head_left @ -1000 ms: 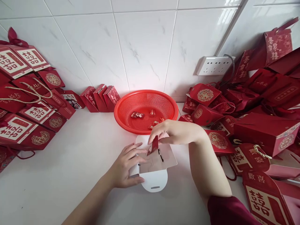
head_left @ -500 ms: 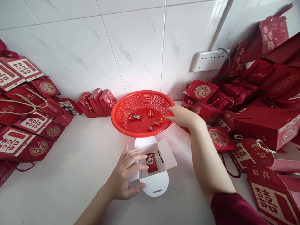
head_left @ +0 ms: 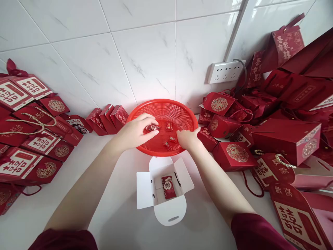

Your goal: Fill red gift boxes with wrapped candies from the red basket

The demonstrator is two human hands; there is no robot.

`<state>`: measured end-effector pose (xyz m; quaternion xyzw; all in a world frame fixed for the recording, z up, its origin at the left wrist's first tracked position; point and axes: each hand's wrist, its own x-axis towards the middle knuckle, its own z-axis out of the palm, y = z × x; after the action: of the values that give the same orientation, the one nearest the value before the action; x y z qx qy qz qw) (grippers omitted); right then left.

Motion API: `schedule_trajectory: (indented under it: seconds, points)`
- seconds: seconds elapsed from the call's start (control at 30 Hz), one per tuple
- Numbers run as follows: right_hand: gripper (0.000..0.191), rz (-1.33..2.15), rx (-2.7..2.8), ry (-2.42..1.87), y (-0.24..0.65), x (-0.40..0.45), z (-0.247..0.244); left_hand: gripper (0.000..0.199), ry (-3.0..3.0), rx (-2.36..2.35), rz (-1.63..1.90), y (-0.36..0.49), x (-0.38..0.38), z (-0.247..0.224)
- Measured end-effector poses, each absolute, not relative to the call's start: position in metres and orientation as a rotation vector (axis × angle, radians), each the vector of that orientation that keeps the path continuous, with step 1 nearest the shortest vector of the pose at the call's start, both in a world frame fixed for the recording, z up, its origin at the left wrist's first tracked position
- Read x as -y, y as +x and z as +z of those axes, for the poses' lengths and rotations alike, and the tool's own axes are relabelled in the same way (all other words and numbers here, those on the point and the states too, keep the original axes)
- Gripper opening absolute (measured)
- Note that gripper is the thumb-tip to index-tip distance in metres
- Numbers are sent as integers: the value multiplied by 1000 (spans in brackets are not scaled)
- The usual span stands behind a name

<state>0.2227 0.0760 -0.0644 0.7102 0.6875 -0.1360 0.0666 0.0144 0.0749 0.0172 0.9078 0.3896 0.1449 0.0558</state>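
A red perforated plastic basket holds several small red-wrapped candies. My left hand reaches over its left rim; thumb and fingers are spread around dark red candies, and a firm grip does not show. At the basket's right side is my right hand, its fingers curled down and largely hidden; what they hold cannot be made out. In front of the basket stands an open white carton box with its flaps folded out. A red packet with white lettering lies inside it.
Red gift boxes are stacked at the left, and several small red boxes stand by the tiled wall. Many more red boxes and bags crowd the right side. A white power strip with a cable is on the wall.
My left hand has left the white box and moved up into the basket. My right hand has moved lower and further inward, covering the candy on the right. The view has shifted slightly.
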Motion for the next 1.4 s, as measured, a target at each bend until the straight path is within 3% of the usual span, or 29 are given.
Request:
schedule_trajectory:
  seconds: [0.13,0.37,0.6,1.0,1.17,1.3,1.4]
  points:
    - [40,-453,-2086,2109,223,-78,-61,42,2584,-1287,-146,29,-132,-25]
    - [39,-500,-2149,2101,226,-80,-57,64,2433,-1460,-382,13,-201,-63]
    - [24,-617,-2342,2030,242,-67,-33,87,2311,-1470,-608,7,-236,-73]
    - [35,-658,-2532,2194,294,-29,-7,56,2313,-1435,-482,30,-263,-66]
    - [34,-642,-2539,2223,297,-25,-2,62,2363,-1433,-601,40,-261,-75]
    - [35,-681,-2552,2198,293,-25,0,36,2381,-1388,-750,40,-257,-83]
    - [33,-718,-2536,2204,291,-25,1,31,2391,-1400,-763,38,-257,-85]
